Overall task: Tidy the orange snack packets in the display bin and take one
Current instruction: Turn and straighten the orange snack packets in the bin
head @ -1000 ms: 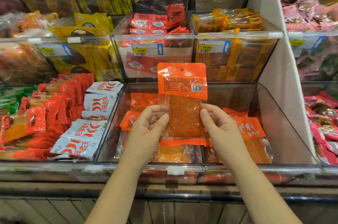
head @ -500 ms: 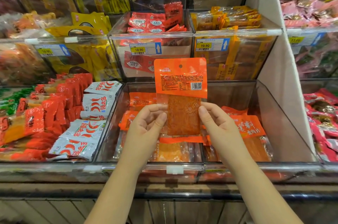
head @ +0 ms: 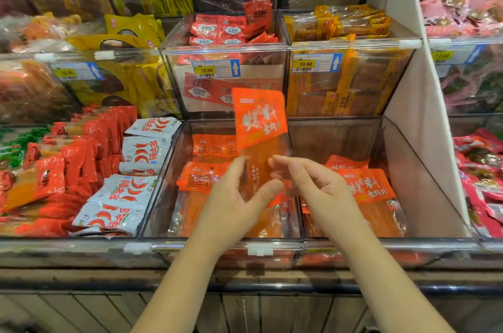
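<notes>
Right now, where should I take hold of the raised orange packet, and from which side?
Pinch the raised orange packet by its flat clear lower half, from the side edges. It stands nearly upright above the display bin, its thin edges exposed; the left hand holds it there.

The middle price tag (head: 206, 70), on the front of the bin of red packets, read 10.90 on yellow, beside a white arrow on blue. The right price tag (head: 305, 64), on the bin of yellow-edged packets, also read 10.90, as did the left price tag (head: 67, 72). The white chilli packets (head: 147, 150) bore the characters 辣么多. The orange packet (head: 260, 117) carried large white Chinese characters, too blurred to read.
</notes>
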